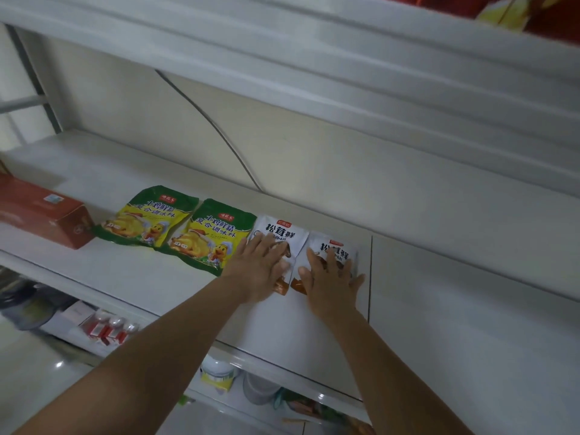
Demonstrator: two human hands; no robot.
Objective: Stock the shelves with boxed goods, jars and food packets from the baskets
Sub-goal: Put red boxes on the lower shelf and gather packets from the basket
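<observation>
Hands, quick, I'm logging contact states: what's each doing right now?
Left hand: open, flat on the left white packet.
Right hand: open, flat on the right white packet.

My left hand and right hand were bare, and both forearms were bare as far as they showed; each thumb had a short nail.

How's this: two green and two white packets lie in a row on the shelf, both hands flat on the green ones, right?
Wrong packets. In the head view the left hand lies flat on the left white packet and the right hand on the right white packet, not the green packets; the rest holds.
</observation>
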